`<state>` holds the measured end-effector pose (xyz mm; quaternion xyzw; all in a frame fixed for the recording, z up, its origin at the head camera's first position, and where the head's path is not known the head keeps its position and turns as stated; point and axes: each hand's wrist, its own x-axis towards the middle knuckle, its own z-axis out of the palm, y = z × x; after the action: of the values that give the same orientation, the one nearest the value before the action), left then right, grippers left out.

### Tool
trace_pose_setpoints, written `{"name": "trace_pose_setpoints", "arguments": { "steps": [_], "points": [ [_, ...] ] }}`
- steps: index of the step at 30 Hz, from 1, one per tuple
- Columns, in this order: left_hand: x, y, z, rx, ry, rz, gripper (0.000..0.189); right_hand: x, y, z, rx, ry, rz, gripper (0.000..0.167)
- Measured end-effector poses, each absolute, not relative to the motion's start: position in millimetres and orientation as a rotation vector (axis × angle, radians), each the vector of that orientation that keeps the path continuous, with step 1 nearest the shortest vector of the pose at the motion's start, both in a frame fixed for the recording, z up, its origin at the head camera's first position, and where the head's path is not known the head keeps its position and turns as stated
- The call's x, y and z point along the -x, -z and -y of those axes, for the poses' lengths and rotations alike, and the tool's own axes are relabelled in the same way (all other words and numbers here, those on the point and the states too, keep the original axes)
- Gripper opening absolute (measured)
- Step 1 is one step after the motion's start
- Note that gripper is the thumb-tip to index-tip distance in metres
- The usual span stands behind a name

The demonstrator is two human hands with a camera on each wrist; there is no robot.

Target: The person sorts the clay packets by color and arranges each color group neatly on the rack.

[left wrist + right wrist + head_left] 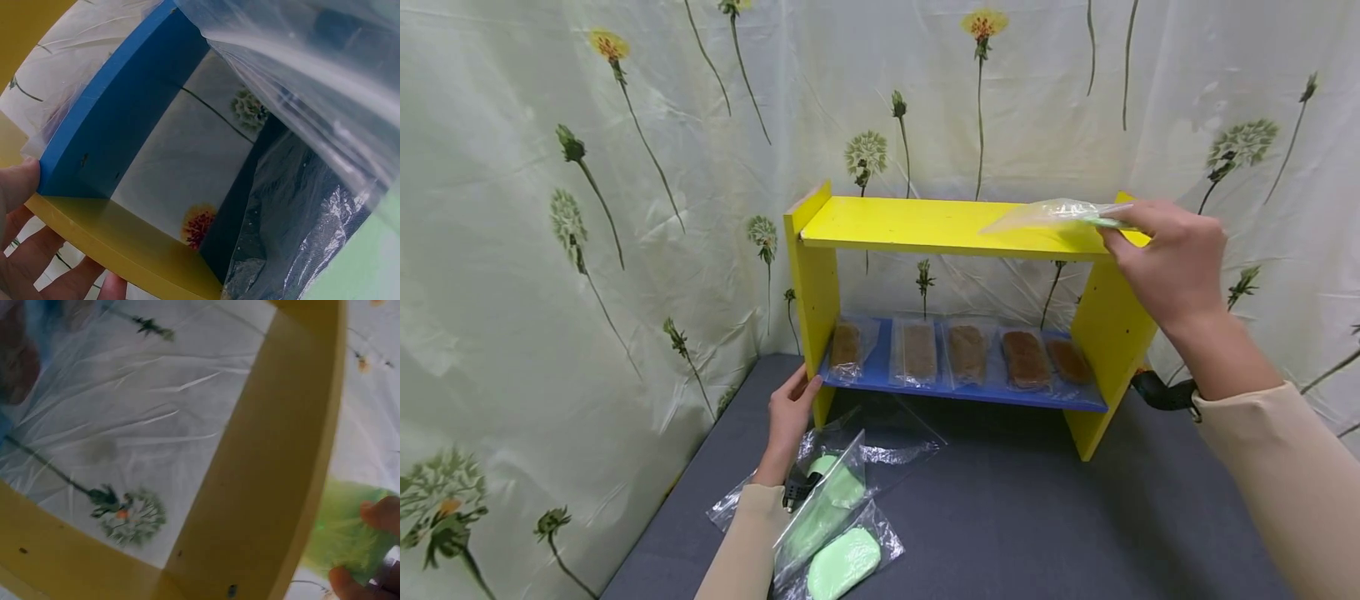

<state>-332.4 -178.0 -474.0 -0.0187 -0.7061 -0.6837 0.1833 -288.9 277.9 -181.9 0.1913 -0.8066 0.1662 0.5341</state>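
A small yellow shelf unit (917, 223) with a blue lower board (880, 354) stands on the dark table. My left hand (790, 410) grips its left side panel at the blue board's end; the left wrist view shows the thumb (19, 184) by the blue edge and fingers along the yellow panel. Above the right end of the top board, my right hand (1176, 254) pinches a clear plastic bag (1060, 213). A light-green slab (347, 528) shows in that bag in the right wrist view. Several bagged brown slabs (967, 354) lie in a row on the blue board.
Clear bags with light-green slabs (844, 564) lie on the table (1000, 500) beside my left forearm. A flower-printed curtain (685, 150) hangs behind and to the left. The right side panel (1112, 358) stands near my right forearm.
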Motion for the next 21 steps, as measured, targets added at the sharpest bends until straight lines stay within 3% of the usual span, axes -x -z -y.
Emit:
{"name": "trace_pose_setpoints", "arguments": {
  "steps": [6, 21],
  "points": [
    [333.8, 474.5, 179.4, 0.049, 1.946, 2.002, 0.056, 296.3, 186.6, -286.0, -0.405, -0.288, 2.044, 0.023],
    [330.5, 473.5, 178.7, 0.042, 1.932, 1.998, 0.058, 298.1, 191.1, -287.7, -0.416, -0.19, 2.449, 0.049]
  ]
}}
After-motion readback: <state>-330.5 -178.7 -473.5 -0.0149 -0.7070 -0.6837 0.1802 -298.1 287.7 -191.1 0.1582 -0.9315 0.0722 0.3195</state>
